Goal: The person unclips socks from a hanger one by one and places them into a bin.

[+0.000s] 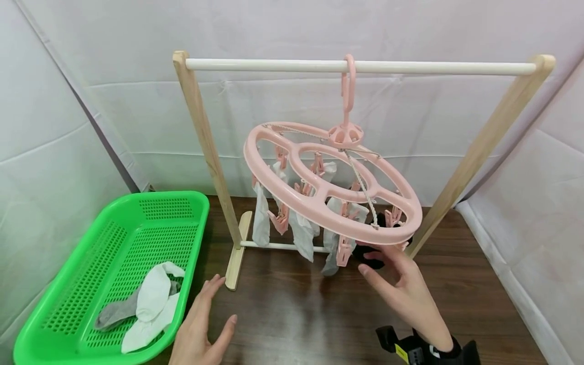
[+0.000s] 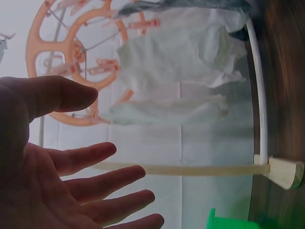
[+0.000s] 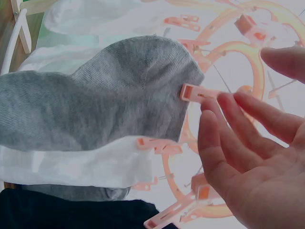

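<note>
A pink oval clip hanger (image 1: 296, 195) hangs tilted by its hook, with several socks pegged beneath it. In the right wrist view a grey sock (image 3: 128, 90) hangs from a pink clothes peg (image 3: 205, 94). The fingertips of my right hand (image 1: 406, 286) are right at that peg, with the thumb held well apart from them. A black sock (image 3: 71, 212) hangs close by. My left hand (image 1: 201, 324) has its fingers spread beside the green basket (image 1: 193, 253) and holds nothing. Inside the basket lie a white sock (image 1: 152, 294) and a grey sock (image 1: 116, 309).
The hanger's hook (image 1: 349, 86) goes over a white rail (image 1: 274, 65) between two wooden posts (image 1: 205, 132). A lower white bar (image 1: 264, 245) and a wooden foot (image 1: 238, 258) stand on the dark wooden surface (image 1: 283, 314). White cloth walls (image 1: 137, 101) surround the rack.
</note>
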{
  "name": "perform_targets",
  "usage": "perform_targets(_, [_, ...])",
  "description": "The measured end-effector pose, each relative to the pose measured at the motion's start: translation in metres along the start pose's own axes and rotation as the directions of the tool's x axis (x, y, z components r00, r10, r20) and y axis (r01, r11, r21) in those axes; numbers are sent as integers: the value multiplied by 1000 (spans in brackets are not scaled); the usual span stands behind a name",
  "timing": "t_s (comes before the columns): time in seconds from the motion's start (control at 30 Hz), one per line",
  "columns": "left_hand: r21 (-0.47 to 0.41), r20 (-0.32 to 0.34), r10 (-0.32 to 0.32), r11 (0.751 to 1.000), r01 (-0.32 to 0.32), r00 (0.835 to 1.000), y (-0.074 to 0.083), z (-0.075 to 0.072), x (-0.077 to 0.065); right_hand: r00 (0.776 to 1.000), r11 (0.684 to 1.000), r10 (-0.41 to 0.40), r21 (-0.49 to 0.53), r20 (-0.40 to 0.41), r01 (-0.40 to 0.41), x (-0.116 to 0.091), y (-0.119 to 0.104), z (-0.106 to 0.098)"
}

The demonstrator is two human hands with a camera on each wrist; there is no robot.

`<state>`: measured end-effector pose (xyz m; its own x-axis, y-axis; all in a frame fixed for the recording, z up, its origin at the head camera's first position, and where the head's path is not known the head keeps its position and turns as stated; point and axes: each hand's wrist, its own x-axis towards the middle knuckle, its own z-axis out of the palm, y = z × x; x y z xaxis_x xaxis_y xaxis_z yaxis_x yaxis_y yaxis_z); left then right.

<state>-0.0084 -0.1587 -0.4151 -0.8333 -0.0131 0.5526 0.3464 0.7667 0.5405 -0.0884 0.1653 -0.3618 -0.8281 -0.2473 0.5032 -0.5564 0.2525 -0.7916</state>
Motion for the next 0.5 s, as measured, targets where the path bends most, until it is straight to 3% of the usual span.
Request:
perform_targets(0.1, [-17,30,-4,1000,4,1000,4,4,-2,1000,1000,-1,2,14,1,6,0,3])
perform_targets(0.33, [-22,68,17,1000,-16,998,11,13,-3,992,994,-101,61,79,96,27,7,7])
perform_targets(0.5, [-37,83,41,999,-38,996,13,19,-4,993,996,-86,29,78,84,38,10,7])
